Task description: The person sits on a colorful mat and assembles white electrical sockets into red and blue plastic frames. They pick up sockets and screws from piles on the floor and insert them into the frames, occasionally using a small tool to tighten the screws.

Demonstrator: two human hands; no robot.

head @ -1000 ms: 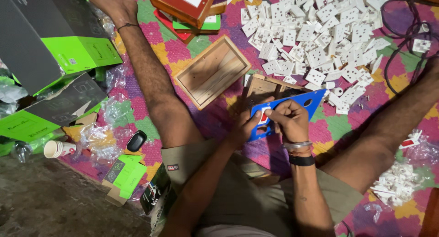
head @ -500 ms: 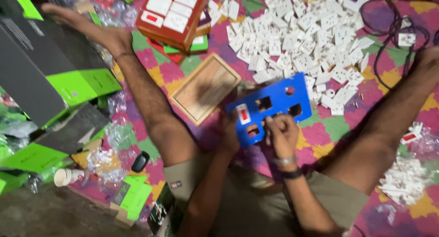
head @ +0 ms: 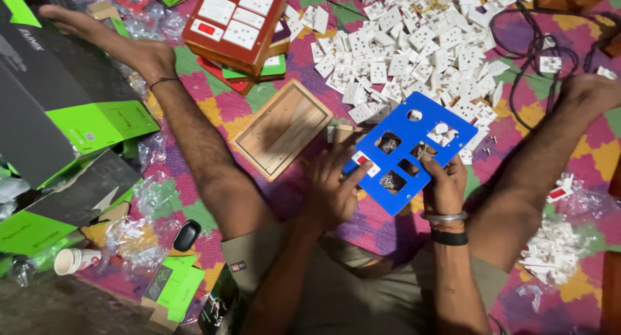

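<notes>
Both hands are on the blue panel (head: 414, 151), a flat plastic plate with round and square cut-outs, held tilted just above the patterned mat (head: 582, 154) between the person's spread legs. The right hand (head: 445, 183) grips the panel's lower right edge, fingers wrapped behind and thumb on the front face. The left hand (head: 335, 187) presses against the panel's lower left corner, fingers spread flat and gripping nothing, fingertips on a small white switch with a red mark (head: 363, 165) seated in one of the cut-outs. Two of the square openings show dark, glittery stuff behind them; what it is, I can't tell.

Just left of the panel an open wooden box (head: 281, 128) lies on the mat, empty side up. Beyond the panel there's a big heap of white switch and socket modules (head: 414, 44), right up against the panel's far edge. Top centre, a finished wooden board with white switches (head: 236, 18) sits on a stack of others. A black cable (head: 537, 50) loops across the mat at upper right. On the left, green and black cartons (head: 71, 128) are piled up, with crumpled clear wrappers around them. A paper cup (head: 72, 260) lies on its side at lower left, and a small black oval object (head: 186, 235) rests near the person's left thigh. Another small pile of white parts (head: 550, 251) sits by the right knee.
</notes>
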